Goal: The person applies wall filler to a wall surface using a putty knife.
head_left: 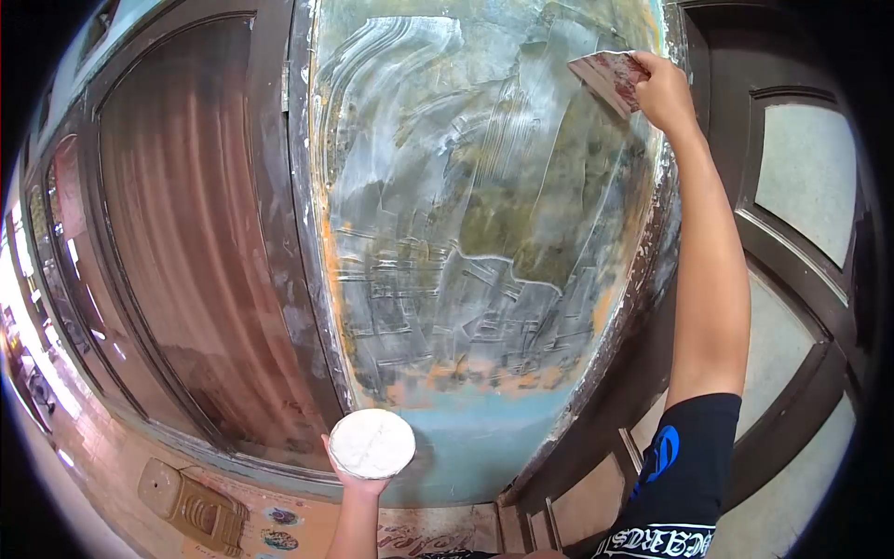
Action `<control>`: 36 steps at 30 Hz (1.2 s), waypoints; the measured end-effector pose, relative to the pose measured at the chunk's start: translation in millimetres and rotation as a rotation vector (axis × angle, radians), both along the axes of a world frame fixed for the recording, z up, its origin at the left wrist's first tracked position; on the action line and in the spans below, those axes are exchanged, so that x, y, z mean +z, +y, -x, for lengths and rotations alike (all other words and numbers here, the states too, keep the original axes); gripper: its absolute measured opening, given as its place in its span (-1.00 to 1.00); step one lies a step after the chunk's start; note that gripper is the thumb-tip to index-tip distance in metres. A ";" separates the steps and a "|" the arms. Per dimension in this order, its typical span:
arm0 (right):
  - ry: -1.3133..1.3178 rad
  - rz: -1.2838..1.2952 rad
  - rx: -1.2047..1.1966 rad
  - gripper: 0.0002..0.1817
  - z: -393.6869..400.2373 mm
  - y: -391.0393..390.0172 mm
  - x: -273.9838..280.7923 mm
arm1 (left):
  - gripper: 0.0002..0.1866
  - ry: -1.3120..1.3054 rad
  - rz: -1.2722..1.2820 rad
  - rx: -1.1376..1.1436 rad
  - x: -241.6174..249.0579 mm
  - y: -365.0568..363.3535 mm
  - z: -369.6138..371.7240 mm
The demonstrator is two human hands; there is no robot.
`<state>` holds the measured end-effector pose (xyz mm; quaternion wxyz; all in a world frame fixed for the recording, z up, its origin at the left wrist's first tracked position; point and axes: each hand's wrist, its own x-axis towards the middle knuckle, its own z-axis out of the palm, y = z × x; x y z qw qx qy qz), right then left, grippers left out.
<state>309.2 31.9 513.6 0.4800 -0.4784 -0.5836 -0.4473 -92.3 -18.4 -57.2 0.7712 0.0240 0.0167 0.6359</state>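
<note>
My right hand (667, 93) is closed around a flat, red-stained scraper (607, 80) near the top right of the wall panel (503, 224). The scraper's blade lies against or very close to the wall. Grey-white filler is smeared over the panel in streaks and ridges, with greenish and orange patches showing through. Low at the centre, my left hand (361, 483) holds up a round container of white paste (372, 444) from below. Most of its fingers are hidden behind the container.
On the left is a dark-framed door (186, 233) with a reddish-brown panel. A dark wooden door (745, 200) with pale panels stands close on the right. A brown plastic stool (200, 511) is on the floor at lower left, by a printed cardboard sheet (279, 522).
</note>
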 end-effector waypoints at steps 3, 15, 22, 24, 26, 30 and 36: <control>0.010 0.029 -0.002 -0.60 -18.9 13.6 21.2 | -0.03 -0.165 0.062 -0.013 10.1 -0.9 1.4; -0.085 0.156 0.062 -0.64 -44.1 35.5 50.9 | -0.05 0.061 -0.069 0.193 0.5 8.4 -3.9; -0.194 0.179 0.063 -0.65 -16.6 42.7 42.0 | -0.07 0.134 -0.045 0.207 5.8 9.9 -8.9; -0.232 0.185 -0.012 -0.65 -1.4 37.0 30.0 | -0.07 0.151 -0.071 0.186 1.4 8.8 -9.8; -0.259 0.099 0.058 -0.64 -8.3 55.4 19.7 | -0.07 0.179 -0.112 0.174 -1.7 13.6 -11.8; -0.263 0.099 0.065 -0.63 15.6 46.1 -10.2 | -0.07 -0.007 0.053 0.130 3.9 19.5 -16.9; -0.181 0.229 0.172 -0.59 31.5 34.7 -48.8 | -0.06 0.030 -0.001 0.080 -12.0 24.2 -20.1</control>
